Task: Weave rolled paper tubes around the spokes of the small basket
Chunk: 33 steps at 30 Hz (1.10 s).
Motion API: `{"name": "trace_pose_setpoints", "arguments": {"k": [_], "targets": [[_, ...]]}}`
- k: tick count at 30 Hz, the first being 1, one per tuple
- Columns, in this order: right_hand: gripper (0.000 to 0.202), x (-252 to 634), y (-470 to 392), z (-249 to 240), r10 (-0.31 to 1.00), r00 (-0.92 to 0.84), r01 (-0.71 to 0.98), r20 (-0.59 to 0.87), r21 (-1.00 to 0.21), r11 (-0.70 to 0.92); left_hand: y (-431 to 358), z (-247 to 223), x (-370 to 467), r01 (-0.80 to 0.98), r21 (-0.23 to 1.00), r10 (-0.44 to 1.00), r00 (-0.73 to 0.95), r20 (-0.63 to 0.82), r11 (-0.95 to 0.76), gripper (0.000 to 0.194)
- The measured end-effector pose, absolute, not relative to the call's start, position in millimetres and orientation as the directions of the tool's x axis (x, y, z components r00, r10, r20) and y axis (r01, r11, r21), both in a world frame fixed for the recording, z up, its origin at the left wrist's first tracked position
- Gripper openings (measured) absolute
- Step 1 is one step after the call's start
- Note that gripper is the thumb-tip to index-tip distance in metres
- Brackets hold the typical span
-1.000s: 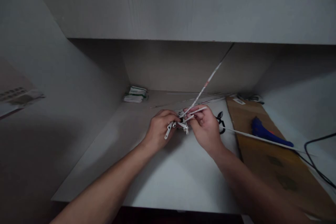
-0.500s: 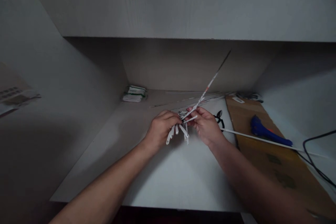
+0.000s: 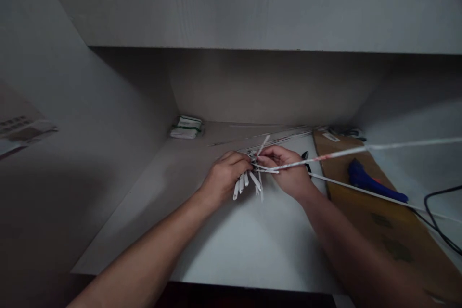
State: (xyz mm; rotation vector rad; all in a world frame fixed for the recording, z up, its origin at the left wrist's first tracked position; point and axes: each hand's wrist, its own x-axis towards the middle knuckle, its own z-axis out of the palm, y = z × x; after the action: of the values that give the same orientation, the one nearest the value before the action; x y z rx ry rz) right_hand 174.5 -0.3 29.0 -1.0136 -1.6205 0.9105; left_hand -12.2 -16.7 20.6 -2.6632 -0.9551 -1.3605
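Note:
A small woven piece of rolled paper tubes [image 3: 255,180] is held above the white surface, its short white ends fanning out downward. My left hand [image 3: 225,175] is closed around its left side. Thumb and fingertips of my right hand [image 3: 288,173] pinch at its right side, by a short tube end [image 3: 263,144] that points up. From the weave a long printed paper tube [image 3: 339,153] runs across the front of my right hand and out past the right edge. My fingers hide part of the weave's centre.
Loose thin paper tubes [image 3: 252,138] lie at the back. A plastic-wrapped white packet [image 3: 186,127] sits back left. On the right are a cardboard sheet [image 3: 364,211], a blue handle-shaped object [image 3: 375,185], a white stick [image 3: 346,185], a black cable [image 3: 431,216] and a half-hidden black tool [image 3: 306,159].
The long paper tube has swung from pointing up and away to lying almost level toward the right, over my right hand. My left hand keeps its hold on the weave.

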Motion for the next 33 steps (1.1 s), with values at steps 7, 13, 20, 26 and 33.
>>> {"name": "trace_pose_setpoints", "arguments": {"k": [7, 13, 20, 26, 33], "targets": [[0.009, 176.0, -10.6, 30.8, 0.777, -0.256, 0.56, 0.575, -0.567, 0.604, -23.6, 25.9, -11.6, 0.522, 0.244, 0.516, 0.474, 0.714, -0.817, 0.017], [0.011, 170.3, -16.9, 36.6, 0.747, -0.276, 0.589, 0.604, -0.508, 0.628, -30.5, 31.7, -11.1, 0.501, 0.321, 0.562, 0.463, 0.686, -0.804, 0.018], [0.011, 169.5, -13.2, 30.0, 0.81, -0.241, 0.509, 0.535, -0.641, 0.575, -19.2, 23.8, -11.4, 0.392, 0.548, 0.666, 0.304, 0.682, -0.739, 0.008], [0.028, 170.6, -12.7, 30.1, 0.801, -0.233, 0.465, 0.552, -0.66, 0.59, -11.9, 31.8, -15.5, 0.251, 0.78, 0.818, 0.233, 0.526, -0.573, 0.018], [0.026, 168.4, -15.0, 32.2, 0.752, -0.271, 0.445, 0.601, -0.615, 0.651, -5.1, 36.3, -27.6, 0.159, 0.87, 0.868, 0.271, 0.416, -0.466, 0.043]]}}
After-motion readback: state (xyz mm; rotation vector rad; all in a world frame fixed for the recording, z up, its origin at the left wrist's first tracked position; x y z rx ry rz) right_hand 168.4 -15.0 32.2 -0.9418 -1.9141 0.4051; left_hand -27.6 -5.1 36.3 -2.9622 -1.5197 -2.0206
